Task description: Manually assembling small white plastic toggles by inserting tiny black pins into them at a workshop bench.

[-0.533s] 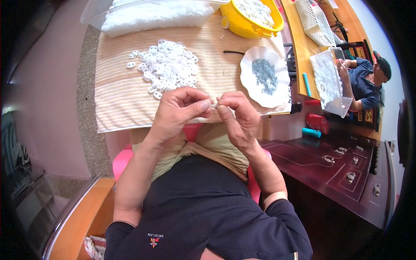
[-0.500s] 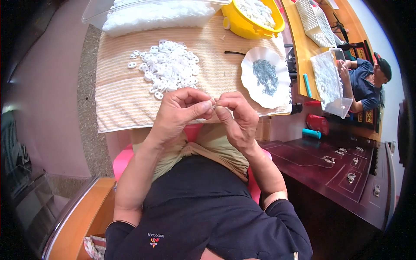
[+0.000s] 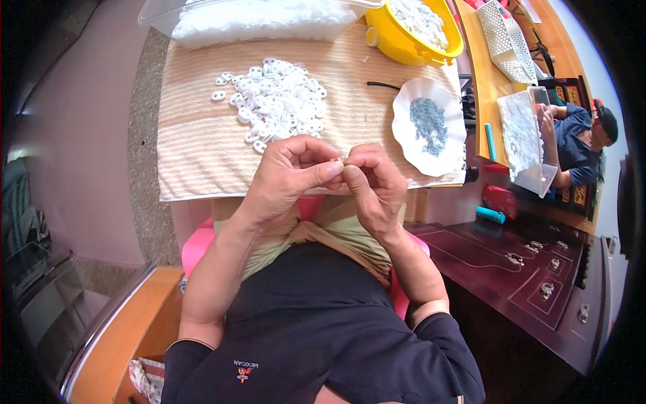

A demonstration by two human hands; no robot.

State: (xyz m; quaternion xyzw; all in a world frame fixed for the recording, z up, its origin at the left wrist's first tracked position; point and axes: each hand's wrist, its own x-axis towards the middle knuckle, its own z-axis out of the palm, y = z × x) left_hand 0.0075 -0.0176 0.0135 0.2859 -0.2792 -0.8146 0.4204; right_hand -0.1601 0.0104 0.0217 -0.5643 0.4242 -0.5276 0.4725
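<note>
My left hand [image 3: 291, 176] and my right hand [image 3: 377, 192] meet over the table's near edge, above my lap. Thumb and fingers of each are pinched together, fingertips almost touching. A tiny pale bit [image 3: 342, 161] shows between them, too small to name. Just beyond my left hand lies a heap of small white plastic pieces [image 3: 282, 97], each with two holes. To the right of the heap is a white scalloped plate [image 3: 405, 131] with a pile of small dark grey bits [image 3: 429, 124], farther out than my right hand.
A striped cloth [image 3: 195, 145] covers the table. At its far side stand a clear bin of white pieces [image 3: 262, 25] and a yellow basin [image 3: 397, 50]. A thin black stick [image 3: 382, 85] lies by the plate. On the right, a person [image 3: 580, 145] works at a clear tray [image 3: 548, 165].
The table and everything on it have shifted right in the picture as the view turned slightly. Both hands stay pinched together at the fingertips, drawn a little closer.
</note>
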